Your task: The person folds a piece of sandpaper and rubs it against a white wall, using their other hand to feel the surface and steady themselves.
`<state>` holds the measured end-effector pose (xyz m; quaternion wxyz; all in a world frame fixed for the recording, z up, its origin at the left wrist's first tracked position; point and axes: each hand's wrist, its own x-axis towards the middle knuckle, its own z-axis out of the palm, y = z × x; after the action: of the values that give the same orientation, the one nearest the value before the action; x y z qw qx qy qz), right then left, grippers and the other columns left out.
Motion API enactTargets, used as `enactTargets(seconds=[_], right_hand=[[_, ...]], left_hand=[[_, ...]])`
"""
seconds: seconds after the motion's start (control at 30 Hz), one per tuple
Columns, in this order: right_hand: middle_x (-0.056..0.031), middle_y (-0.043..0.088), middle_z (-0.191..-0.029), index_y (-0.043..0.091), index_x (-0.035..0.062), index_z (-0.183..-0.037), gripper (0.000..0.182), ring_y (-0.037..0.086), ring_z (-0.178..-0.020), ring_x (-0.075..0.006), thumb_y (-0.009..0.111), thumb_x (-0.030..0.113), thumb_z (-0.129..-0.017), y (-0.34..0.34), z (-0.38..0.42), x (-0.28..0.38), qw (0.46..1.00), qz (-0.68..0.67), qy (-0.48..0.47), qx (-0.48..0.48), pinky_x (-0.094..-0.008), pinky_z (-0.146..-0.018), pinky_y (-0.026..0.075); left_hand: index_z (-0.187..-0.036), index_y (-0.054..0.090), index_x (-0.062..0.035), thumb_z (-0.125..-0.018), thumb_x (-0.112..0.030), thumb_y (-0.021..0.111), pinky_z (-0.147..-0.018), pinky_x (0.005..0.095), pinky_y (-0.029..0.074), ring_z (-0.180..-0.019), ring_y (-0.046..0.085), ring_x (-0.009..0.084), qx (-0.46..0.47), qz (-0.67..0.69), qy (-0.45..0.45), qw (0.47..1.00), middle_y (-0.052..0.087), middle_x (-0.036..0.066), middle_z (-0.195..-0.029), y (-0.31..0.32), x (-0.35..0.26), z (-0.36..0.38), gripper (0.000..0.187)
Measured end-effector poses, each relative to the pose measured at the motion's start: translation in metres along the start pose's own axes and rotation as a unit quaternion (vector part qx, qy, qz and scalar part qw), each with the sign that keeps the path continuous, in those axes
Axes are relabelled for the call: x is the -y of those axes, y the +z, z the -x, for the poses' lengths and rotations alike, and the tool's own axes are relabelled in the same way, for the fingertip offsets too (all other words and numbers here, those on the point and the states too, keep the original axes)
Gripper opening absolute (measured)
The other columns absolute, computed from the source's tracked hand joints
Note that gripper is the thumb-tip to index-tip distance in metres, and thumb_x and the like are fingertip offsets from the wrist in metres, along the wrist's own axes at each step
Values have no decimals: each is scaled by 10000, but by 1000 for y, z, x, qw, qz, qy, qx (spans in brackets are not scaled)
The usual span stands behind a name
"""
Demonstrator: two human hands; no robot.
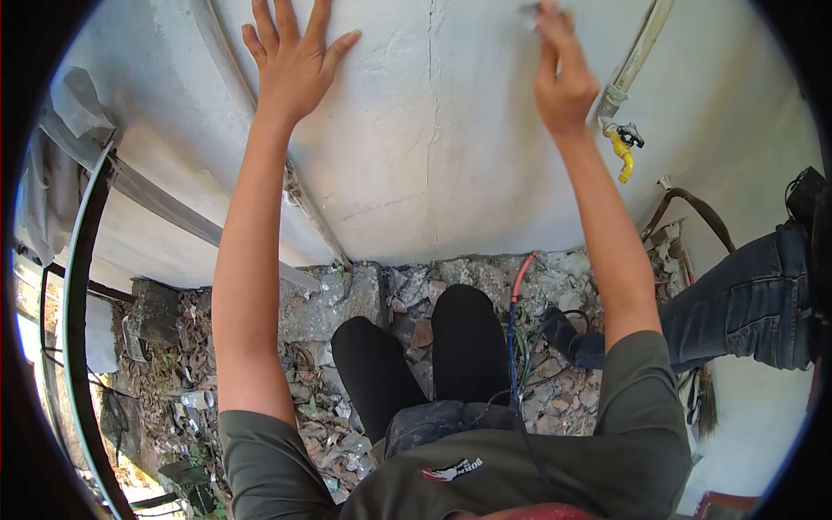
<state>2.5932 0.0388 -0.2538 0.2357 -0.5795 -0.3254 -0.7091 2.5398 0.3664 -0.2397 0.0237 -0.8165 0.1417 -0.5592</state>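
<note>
**Two hands astride a thin dark vertical crack (429, 130) in a pale plastered wall (373, 147)**

Left of the crack, we see the bare left hand (295, 74), fingers spread, palm apparently flat on the wall. Below it, a weathered pale pipe (321, 224) slants toward broken grey rubble (407, 295) at the crack's foot; loose pieces could shift beneath us and cost us balance. Just right of that foot, a thin red hose end (523, 273) meets the wall's base; a snag could tug it away. Higher, right of the crack, the bare right hand (565, 82) pinches a small dark object (527, 9), too blurred for us to name or to judge its contact; a slack fingertip hold could drop it. Farther right of the crack, a yellow tap with a black handle (622, 156) sits near the right wrist; a careless swing could bruise us.
</note>
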Motion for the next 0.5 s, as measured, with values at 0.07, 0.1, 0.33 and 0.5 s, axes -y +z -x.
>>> enactTargets(seconds=[0.07,0.1,0.33,0.5], right_hand=[[-171,701,-1233,674,16,-1160,211,661,-1182,-342,607,-32,-966,0,-52,-12,997,13,73,4,-390,-937,552],[-219,674,-1266,667,-16,-1177,200,618,-1242,-374,564,5,-1007,9,-73,-20,998,-13,64,-16,-422,-1062,518],[-127,719,-1217,675,25,-1121,238,666,-1177,-333,636,-78,-909,38,29,-1,999,-7,-13,30,-367,-954,580],[-124,722,-1213,679,22,-1109,237,673,-1174,-311,637,-87,-903,10,15,4,995,-78,53,36,-365,-960,580]], left_hand=[[-1651,144,-242,-1011,-522,530,-1202,646,-49,-1530,-200,444,124,-66,-96,985,-206,215,-1674,-8,-6,-7,798],[-1651,139,-243,-1005,-532,534,-1199,651,-50,-1529,-202,445,140,-72,-103,982,-211,214,-1673,-9,-6,-7,810],[-1627,215,-358,-1009,-678,404,-1194,628,-65,-1544,-142,441,-12,9,-2,1000,-84,204,-1699,4,4,0,721],[-1631,210,-340,-1004,-693,392,-1199,617,-68,-1544,-158,430,5,-21,-1,1000,-92,203,-1698,6,9,0,742]])
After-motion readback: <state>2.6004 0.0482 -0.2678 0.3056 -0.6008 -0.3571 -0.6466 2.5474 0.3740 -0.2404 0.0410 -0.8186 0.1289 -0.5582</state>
